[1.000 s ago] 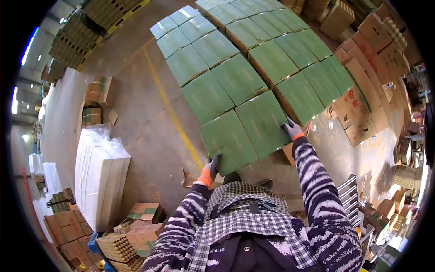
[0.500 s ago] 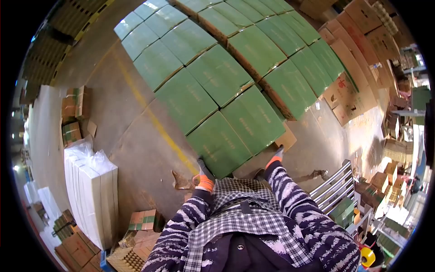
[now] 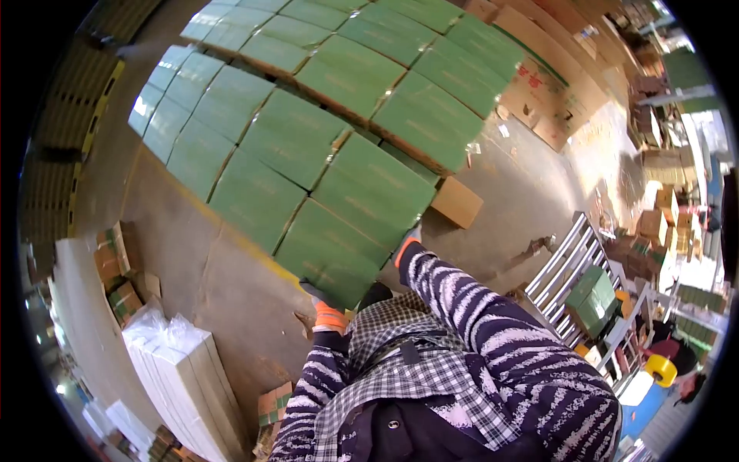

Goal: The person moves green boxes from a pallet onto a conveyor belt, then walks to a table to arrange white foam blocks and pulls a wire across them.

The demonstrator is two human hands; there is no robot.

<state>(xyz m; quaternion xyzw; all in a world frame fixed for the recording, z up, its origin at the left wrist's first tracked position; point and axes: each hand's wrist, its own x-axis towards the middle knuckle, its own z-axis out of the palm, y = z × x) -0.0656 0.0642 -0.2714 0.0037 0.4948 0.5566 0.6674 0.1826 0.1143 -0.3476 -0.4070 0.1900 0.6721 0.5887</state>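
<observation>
Below me is a large stack of green cartons, with a nearest green carton (image 3: 332,250) at its front corner. My left hand (image 3: 326,309), in a grey and orange glove, grips this carton's near left corner, its fingers lying along the side. On the opposite side, my right hand (image 3: 406,246), gloved alike, presses against the right edge; its fingertips are partly hidden. Behind it another green carton (image 3: 373,181) sits close against the first. The undersides of both cartons are out of sight.
A small brown carton (image 3: 457,202) stands on the floor right of the stack. Flattened cardboard (image 3: 539,96) leans farther back. To the right is a metal rack (image 3: 566,269) bearing a green box (image 3: 591,302). White wrapped blocks (image 3: 181,369) stand at left.
My view has turned, and the stack appears shifted to the left. The right hand has come in from beside the stack to the carton's edge. My left hand stays at its corner.
</observation>
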